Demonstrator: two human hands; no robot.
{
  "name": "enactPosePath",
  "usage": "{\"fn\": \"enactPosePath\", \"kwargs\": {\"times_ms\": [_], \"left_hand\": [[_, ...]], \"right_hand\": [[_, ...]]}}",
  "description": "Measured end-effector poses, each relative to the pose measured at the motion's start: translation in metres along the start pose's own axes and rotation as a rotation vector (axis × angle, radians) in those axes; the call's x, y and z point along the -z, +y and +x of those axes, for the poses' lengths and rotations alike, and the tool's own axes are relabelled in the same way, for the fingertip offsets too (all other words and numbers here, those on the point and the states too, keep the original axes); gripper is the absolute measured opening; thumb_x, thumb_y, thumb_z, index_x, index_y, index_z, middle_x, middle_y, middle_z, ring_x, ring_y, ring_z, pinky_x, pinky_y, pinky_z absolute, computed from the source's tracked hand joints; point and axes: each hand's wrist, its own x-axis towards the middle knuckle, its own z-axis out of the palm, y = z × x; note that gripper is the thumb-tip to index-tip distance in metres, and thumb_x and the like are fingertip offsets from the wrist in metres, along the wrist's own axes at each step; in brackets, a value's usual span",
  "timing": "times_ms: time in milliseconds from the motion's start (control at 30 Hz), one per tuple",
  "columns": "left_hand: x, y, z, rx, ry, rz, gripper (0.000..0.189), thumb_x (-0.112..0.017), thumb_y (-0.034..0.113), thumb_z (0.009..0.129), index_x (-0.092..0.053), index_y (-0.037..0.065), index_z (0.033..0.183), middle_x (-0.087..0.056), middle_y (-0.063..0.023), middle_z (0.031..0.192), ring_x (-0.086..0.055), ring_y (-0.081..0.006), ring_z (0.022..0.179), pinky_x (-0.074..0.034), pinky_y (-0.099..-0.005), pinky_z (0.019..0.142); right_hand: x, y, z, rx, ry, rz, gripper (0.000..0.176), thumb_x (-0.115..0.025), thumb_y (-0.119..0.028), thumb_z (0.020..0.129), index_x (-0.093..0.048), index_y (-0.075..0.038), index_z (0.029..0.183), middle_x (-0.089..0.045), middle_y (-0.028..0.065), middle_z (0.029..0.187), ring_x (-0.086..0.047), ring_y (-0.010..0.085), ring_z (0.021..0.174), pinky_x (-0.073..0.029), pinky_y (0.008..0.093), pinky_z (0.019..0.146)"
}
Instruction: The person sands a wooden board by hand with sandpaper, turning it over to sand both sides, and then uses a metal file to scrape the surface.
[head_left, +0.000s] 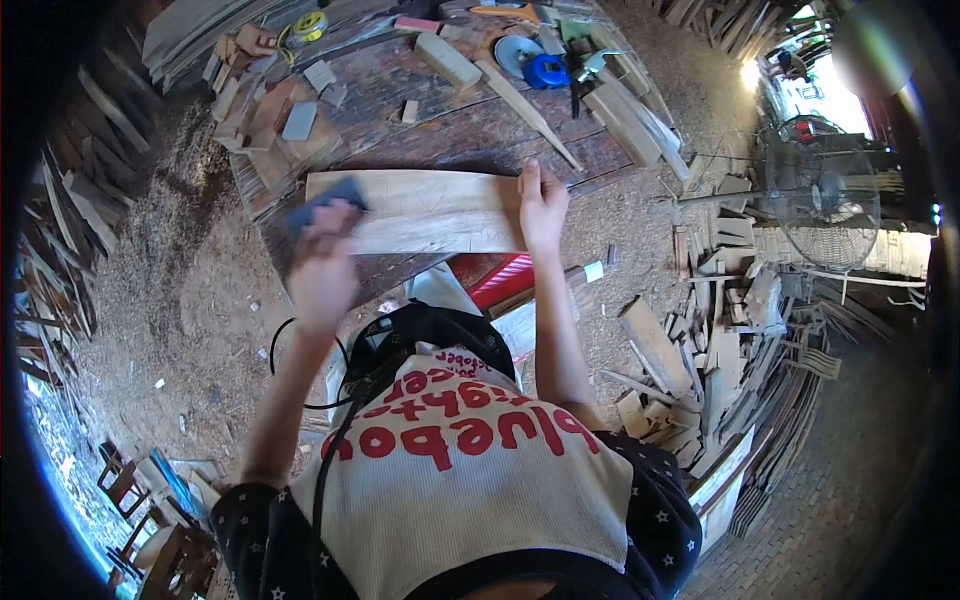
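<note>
A pale wooden board (425,212) lies across the near edge of the workbench, with faint pencil-like marks on its face. My left hand (325,265) is closed on a dark blue-grey piece of sandpaper (345,192) at the board's left end; both are smeared by motion. At the other end, my right hand (543,205) grips the board, fingers over its far edge. The underside of that grip is hidden.
On the workbench (380,130) lie wood offcuts (447,62), a long narrow stick (525,112), a blue tape measure (546,71) and a yellow tape (310,26). Scrap wood (720,350) is piled on the floor at right, near a standing fan (825,195).
</note>
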Motion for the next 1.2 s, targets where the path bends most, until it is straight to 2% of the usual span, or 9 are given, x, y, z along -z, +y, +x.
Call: {"fn": "enactPosePath", "kwargs": {"times_ms": [100, 233, 300, 467, 567, 667, 900, 1033, 1200], "left_hand": [[-0.007, -0.013, 0.023, 0.109, 0.254, 0.059, 0.025, -0.053, 0.010, 0.087, -0.065, 0.007, 0.109, -0.054, -0.0100, 0.131, -0.054, -0.0281, 0.117, -0.043, -0.0386, 0.099], [0.003, 0.073, 0.055, 0.038, -0.395, -0.155, 0.027, -0.054, 0.018, 0.088, -0.066, 0.008, 0.110, -0.052, -0.0092, 0.133, -0.049, -0.0236, 0.124, -0.040, -0.0389, 0.102], [-0.044, 0.096, 0.032, -0.313, 0.147, -0.207, 0.028, -0.058, 0.018, 0.084, -0.066, 0.010, 0.109, -0.054, -0.0057, 0.132, -0.050, -0.0220, 0.122, -0.041, -0.0403, 0.100], [0.000, 0.025, 0.001, -0.013, -0.010, -0.225, 0.028, -0.053, 0.016, 0.090, -0.062, 0.004, 0.113, -0.051, -0.0073, 0.134, -0.048, -0.0283, 0.123, -0.041, -0.0414, 0.101], [0.005, -0.019, 0.017, 0.128, 0.122, -0.184, 0.033, -0.045, 0.013, 0.094, -0.057, 0.010, 0.124, -0.051, -0.0111, 0.133, -0.044, -0.0321, 0.127, -0.040, -0.0404, 0.101], [-0.032, 0.031, 0.046, 0.123, 0.062, -0.172, 0.016, -0.052, 0.011, 0.086, -0.066, 0.011, 0.094, -0.057, -0.0107, 0.126, -0.055, -0.0242, 0.116, -0.047, -0.0416, 0.093], [-0.028, 0.076, 0.020, -0.303, 0.089, -0.248, 0.023, -0.060, 0.014, 0.080, -0.067, 0.008, 0.101, -0.053, -0.0049, 0.133, -0.051, -0.0230, 0.121, -0.038, -0.0378, 0.103], [0.001, -0.005, 0.010, 0.052, 0.173, -0.109, 0.019, -0.052, 0.011, 0.087, -0.067, 0.008, 0.099, -0.055, -0.0066, 0.130, -0.054, -0.0297, 0.117, -0.047, -0.0404, 0.095], [-0.025, 0.053, 0.058, 0.076, 0.056, -0.127, 0.018, -0.053, 0.017, 0.086, -0.067, 0.013, 0.098, -0.058, -0.0086, 0.126, -0.059, -0.0313, 0.110, -0.052, -0.0435, 0.084]], "right_hand": [[-0.003, 0.003, 0.001, 0.000, -0.004, -0.027, 0.043, -0.048, -0.027, 0.096, -0.054, 0.003, 0.067, -0.045, 0.0103, 0.052, -0.042, 0.0140, 0.052, -0.037, 0.0347, 0.052], [-0.003, 0.002, 0.002, 0.004, 0.015, -0.035, 0.042, -0.049, -0.028, 0.095, -0.055, 0.003, 0.067, -0.046, 0.0112, 0.051, -0.042, 0.0166, 0.050, -0.037, 0.0352, 0.052], [-0.003, 0.008, 0.006, 0.010, 0.016, -0.073, 0.043, -0.049, -0.029, 0.095, -0.056, 0.003, 0.067, -0.049, 0.0132, 0.053, -0.045, 0.0190, 0.050, -0.038, 0.0364, 0.053], [-0.003, 0.018, 0.013, 0.026, -0.009, -0.147, 0.046, -0.049, -0.034, 0.094, -0.061, 0.003, 0.072, -0.059, 0.0211, 0.064, -0.055, 0.0295, 0.057, -0.044, 0.0414, 0.062], [-0.007, 0.019, 0.012, 0.044, 0.002, -0.082, 0.046, -0.048, -0.035, 0.095, -0.060, 0.002, 0.071, -0.055, 0.0169, 0.058, -0.054, 0.0190, 0.056, -0.042, 0.0378, 0.058], [-0.007, 0.007, 0.009, 0.069, -0.004, -0.133, 0.045, -0.049, -0.034, 0.094, -0.058, 0.002, 0.067, -0.053, 0.0147, 0.055, -0.051, 0.0217, 0.053, -0.040, 0.0371, 0.056], [-0.001, 0.009, 0.009, 0.068, -0.020, -0.080, 0.045, -0.049, -0.033, 0.094, -0.056, 0.001, 0.066, -0.051, 0.0109, 0.053, -0.048, 0.0186, 0.052, -0.039, 0.0346, 0.055], [-0.002, 0.009, 0.009, 0.021, -0.003, -0.040, 0.045, -0.049, -0.033, 0.095, -0.056, 0.000, 0.065, -0.050, 0.0098, 0.053, -0.047, 0.0172, 0.052, -0.039, 0.0337, 0.055], [-0.004, 0.007, 0.005, 0.029, 0.034, -0.065, 0.043, -0.051, -0.034, 0.093, -0.060, 0.002, 0.072, -0.055, 0.0170, 0.058, -0.053, 0.0263, 0.054, -0.043, 0.0383, 0.058]]}}
